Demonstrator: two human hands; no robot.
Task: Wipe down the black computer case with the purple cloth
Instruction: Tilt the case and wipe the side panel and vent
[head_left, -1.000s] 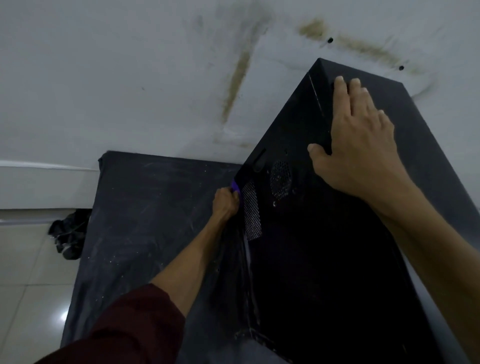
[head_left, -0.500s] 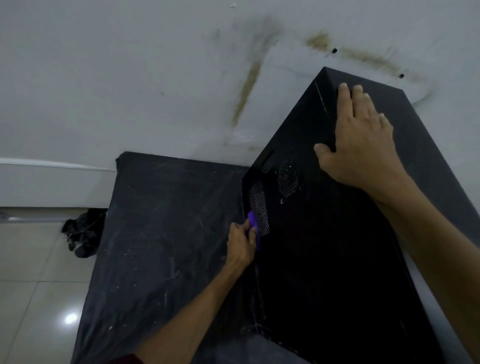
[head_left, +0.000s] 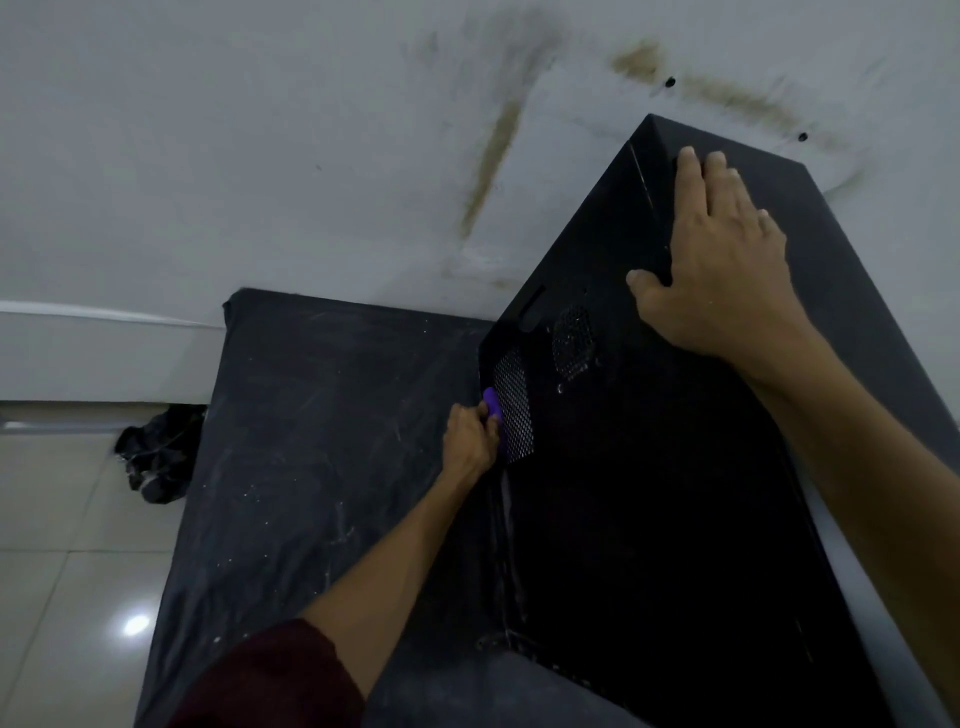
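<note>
Your left hand (head_left: 470, 441): fingers curled tight round purple cloth (head_left: 492, 405), a soft bunched wad, pressed to left edge of case (head_left: 675, 493), centre frame, beside rectangular mesh vent (head_left: 513, 410). Your right hand (head_left: 722, 270): flat, fingers straight, thumb spread, on smooth upper panel, upper right. Case: black, boxy, fills right half, long axis running bottom right to upper right. Round perforated grille (head_left: 574, 338) above vent. Dusty, scuffed black sheet (head_left: 322, 441) at left.

Dim, soft, wide-angle (glare on floor (head_left: 136, 625))

The computer case (head_left: 675, 519) stands at the covered surface's (head_left: 311, 467) right, wall (head_left: 260, 156) behind.
</note>
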